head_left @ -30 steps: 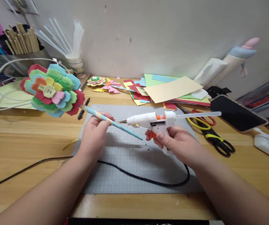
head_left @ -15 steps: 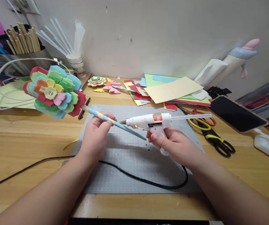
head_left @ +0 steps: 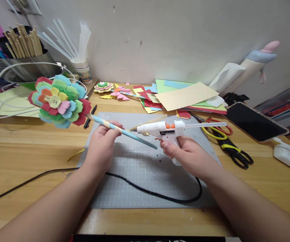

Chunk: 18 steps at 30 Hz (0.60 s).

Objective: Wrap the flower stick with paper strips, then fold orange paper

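My left hand [head_left: 104, 144] is closed round a blue stick wrapped with a beige strip [head_left: 114, 127]. A big layered paper flower [head_left: 59, 101] in red, blue, green, yellow and pink sits on the stick's far left end. My right hand [head_left: 185, 152] grips a white hot glue gun [head_left: 163, 129] with an orange trigger, a clear glue stick poking out behind it. The gun's nozzle touches the stick just right of my left fingers. Both are held above a grey cutting mat [head_left: 140, 174].
The gun's black cord [head_left: 150, 191] loops over the mat and wooden table. Coloured paper sheets [head_left: 185, 95], scissors [head_left: 225, 141], a phone [head_left: 256, 121], a black pen [head_left: 89, 116] and small paper flowers [head_left: 109, 89] lie behind. A cup of glue sticks [head_left: 81, 69] stands back left.
The glue gun has moved left, so its nozzle now sits against the stick. The flower has tilted and drifted slightly right and down.
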Each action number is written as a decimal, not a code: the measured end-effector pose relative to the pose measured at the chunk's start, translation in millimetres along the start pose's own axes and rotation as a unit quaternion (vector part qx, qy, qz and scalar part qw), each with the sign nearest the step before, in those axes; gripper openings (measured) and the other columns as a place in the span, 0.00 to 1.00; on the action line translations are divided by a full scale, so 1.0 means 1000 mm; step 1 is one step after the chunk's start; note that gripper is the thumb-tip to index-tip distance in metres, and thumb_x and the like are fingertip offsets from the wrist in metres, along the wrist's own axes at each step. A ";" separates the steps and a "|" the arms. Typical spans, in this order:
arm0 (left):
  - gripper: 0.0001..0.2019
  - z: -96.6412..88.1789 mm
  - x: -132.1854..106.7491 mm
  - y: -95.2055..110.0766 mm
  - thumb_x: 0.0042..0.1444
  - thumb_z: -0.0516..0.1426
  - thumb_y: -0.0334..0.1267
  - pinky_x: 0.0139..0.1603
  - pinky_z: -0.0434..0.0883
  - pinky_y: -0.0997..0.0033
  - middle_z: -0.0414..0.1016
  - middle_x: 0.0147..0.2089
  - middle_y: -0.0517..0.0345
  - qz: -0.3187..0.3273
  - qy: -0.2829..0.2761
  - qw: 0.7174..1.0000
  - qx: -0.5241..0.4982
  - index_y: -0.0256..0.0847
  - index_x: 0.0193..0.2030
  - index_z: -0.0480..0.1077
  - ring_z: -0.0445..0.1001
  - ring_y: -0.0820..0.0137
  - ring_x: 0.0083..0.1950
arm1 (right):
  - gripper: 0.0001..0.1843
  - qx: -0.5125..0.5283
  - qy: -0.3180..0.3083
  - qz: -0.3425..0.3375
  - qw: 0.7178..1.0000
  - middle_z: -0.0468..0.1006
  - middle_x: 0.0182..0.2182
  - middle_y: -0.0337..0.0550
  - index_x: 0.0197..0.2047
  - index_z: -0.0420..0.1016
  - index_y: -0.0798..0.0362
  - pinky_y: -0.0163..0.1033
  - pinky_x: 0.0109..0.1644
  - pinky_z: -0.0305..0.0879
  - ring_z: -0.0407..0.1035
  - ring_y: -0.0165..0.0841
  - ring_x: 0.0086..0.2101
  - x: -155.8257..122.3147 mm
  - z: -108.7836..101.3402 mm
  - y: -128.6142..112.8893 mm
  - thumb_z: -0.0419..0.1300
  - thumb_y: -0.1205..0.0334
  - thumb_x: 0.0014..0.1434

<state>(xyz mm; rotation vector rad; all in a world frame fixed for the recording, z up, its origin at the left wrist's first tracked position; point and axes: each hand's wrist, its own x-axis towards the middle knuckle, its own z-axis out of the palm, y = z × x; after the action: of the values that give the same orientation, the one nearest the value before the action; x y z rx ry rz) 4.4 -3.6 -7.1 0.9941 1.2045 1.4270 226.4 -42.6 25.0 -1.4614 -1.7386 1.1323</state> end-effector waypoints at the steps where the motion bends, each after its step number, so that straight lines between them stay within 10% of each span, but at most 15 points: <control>1: 0.04 0.000 0.000 0.000 0.43 0.60 0.34 0.46 0.67 0.65 0.72 0.33 0.59 -0.005 0.002 1.000 -0.002 0.41 0.29 0.72 0.70 0.67 0.39 | 0.19 -0.002 0.000 0.000 1.000 0.67 0.19 0.36 0.32 0.73 0.50 0.39 0.26 0.58 0.63 0.32 0.22 0.000 0.000 0.000 0.55 0.43 0.60; 18: 0.04 0.003 0.003 0.002 0.41 0.60 0.33 0.39 0.65 0.69 0.71 0.31 0.59 -0.049 0.028 0.996 -0.063 0.39 0.27 0.71 0.67 0.71 0.34 | 0.16 -0.005 0.039 0.009 0.999 0.66 0.17 0.36 0.32 0.72 0.50 0.38 0.25 0.57 0.62 0.32 0.21 0.005 -0.003 0.005 0.56 0.45 0.60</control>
<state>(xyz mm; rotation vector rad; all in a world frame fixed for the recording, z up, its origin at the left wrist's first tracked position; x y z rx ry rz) 6.6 -0.3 -4.5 0.8010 1.1727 1.4429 230.3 -36.8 22.1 -1.5103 -1.6841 1.0626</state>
